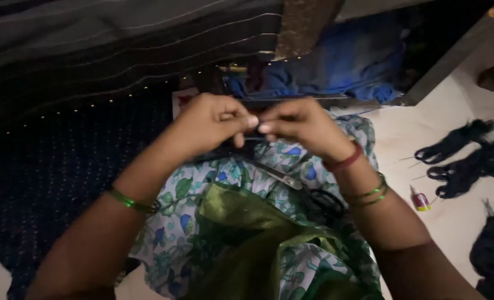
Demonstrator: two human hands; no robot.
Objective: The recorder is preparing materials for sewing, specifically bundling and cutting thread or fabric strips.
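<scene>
My left hand (210, 123) and my right hand (299, 125) meet in the middle of the view, fingertips pinched together on a small dark piece (254, 133) between them; what it is cannot be made out. Below the hands, scissors (305, 191) with a metal blade and black handles lie on my lap, on floral cloth (185, 222) and a green fabric (241, 239). Green bangles ring both wrists, and a red band sits on the right wrist.
Dark blue dotted cloth (63, 178) spreads at left. Blue clothes (341, 66) are piled at the back. On the pale floor at right lie bundles of black hair (469, 155), a small glue bottle (420, 199) and thin pins.
</scene>
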